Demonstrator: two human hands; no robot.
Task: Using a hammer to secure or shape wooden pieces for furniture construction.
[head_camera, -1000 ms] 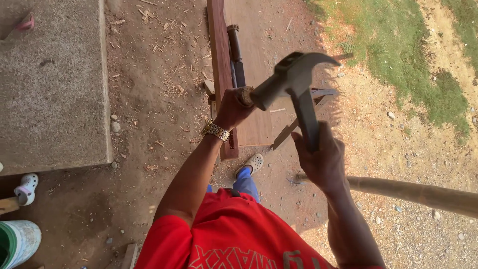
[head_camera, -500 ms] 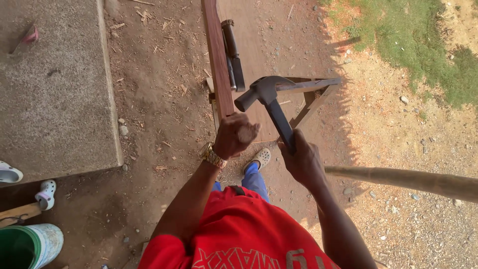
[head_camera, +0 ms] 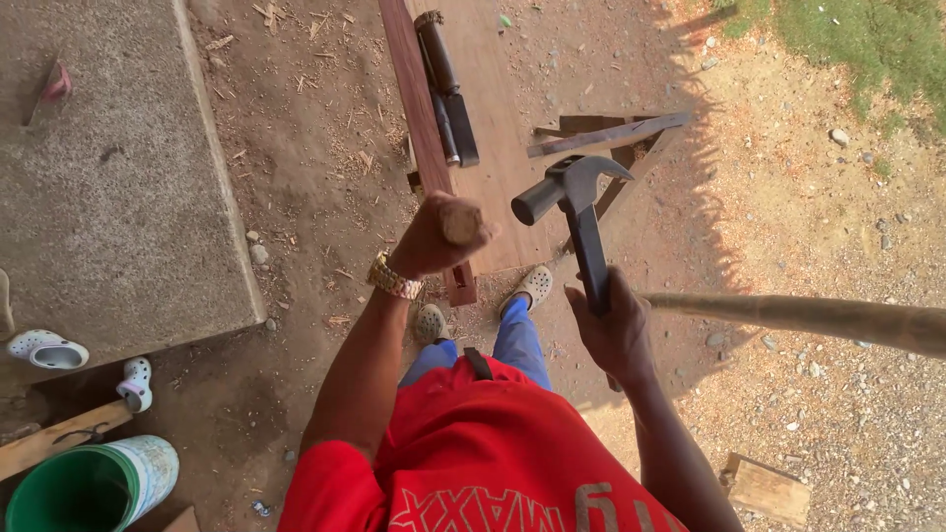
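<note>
My left hand (head_camera: 426, 241) is closed around a short round wooden piece (head_camera: 460, 223), whose cut end points up at the camera. My right hand (head_camera: 613, 330) grips the dark handle of a claw hammer (head_camera: 574, 187). The hammer's head hangs just right of the wooden piece, its face turned towards it with a small gap between. Both hands are above the near end of a long reddish-brown board (head_camera: 422, 118) lying on the dirt. My feet in pale clogs (head_camera: 532, 286) stand at that end.
A dark long tool (head_camera: 445, 84) lies on the wider plank beside the board, and a wooden frame (head_camera: 616, 136) stands right of it. A pale pole (head_camera: 818, 317) crosses at the right. Concrete slab (head_camera: 108, 187), green bucket (head_camera: 84, 488), small sandals (head_camera: 44, 348) and a wood block (head_camera: 764, 488) are around.
The hammer came down from high by my left fist to level with it, and its head now sits slightly farther right. My left hand has turned the wooden piece's end upward.
</note>
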